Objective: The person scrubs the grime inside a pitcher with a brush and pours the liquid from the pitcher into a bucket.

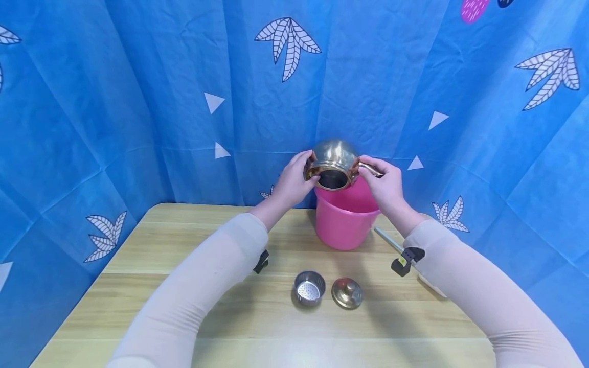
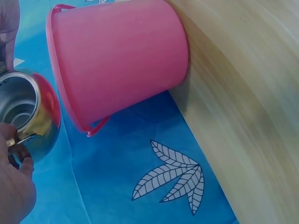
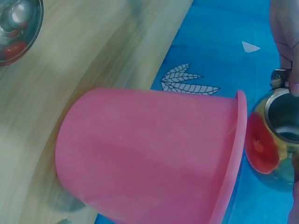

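Observation:
A shiny gold-coloured metal teapot (image 1: 335,152) is held up over the pink bucket (image 1: 344,225), tipped so that its uncovered round mouth faces me. My left hand (image 1: 296,179) grips the handle on its left side. On the other side my right hand (image 1: 384,185) pinches a tapered part that looks like the spout. The left wrist view shows the teapot (image 2: 44,126) beside the bucket's rim, its inside bare metal. Nearer on the table lie a perforated metal strainer cup (image 1: 309,289) and a round lid with a knob (image 1: 347,293), both apart from the hands.
The bucket stands near the back edge of the wooden table (image 1: 207,230). A pale rod (image 1: 388,238) lies right of it, and a white object (image 1: 432,287) is partly hidden under my right forearm. A blue patterned curtain (image 1: 184,102) hangs behind.

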`<state>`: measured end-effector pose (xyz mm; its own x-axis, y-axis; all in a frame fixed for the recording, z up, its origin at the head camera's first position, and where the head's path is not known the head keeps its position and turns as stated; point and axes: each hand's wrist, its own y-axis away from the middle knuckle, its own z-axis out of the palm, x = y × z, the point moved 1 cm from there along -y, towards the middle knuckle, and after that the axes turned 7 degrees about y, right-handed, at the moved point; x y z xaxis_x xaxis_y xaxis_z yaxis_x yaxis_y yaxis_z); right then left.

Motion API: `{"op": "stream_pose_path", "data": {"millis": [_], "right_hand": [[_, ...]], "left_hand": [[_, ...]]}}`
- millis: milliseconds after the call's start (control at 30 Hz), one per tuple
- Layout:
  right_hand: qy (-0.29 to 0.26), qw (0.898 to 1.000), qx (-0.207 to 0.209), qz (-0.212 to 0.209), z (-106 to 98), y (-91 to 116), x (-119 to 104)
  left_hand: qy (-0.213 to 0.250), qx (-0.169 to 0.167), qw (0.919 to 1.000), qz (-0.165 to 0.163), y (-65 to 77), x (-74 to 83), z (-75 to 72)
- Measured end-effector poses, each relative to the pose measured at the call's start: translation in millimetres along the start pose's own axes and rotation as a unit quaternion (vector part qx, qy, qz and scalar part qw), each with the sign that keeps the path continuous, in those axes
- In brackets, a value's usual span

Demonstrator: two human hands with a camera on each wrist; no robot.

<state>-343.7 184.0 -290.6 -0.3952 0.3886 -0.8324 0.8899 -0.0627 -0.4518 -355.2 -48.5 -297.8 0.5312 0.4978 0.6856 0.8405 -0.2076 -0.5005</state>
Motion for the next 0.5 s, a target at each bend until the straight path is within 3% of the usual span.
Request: {"op": "stream_pose_path", "data": {"millis": [233, 500], "right_hand": [[0.003, 1.0, 0.005, -0.01, -0.9, 3.2, -1.7], [0.005, 0.999, 0.005, -0.046, -2.1, 19.4, -28.8]], "left_hand": [[0.01, 0.002, 0.9999, 0.002, -0.9, -1.5, 3.1], [0.002, 0.01, 0.9999, 0.002, -1.5, -3.1, 6.0]]}}
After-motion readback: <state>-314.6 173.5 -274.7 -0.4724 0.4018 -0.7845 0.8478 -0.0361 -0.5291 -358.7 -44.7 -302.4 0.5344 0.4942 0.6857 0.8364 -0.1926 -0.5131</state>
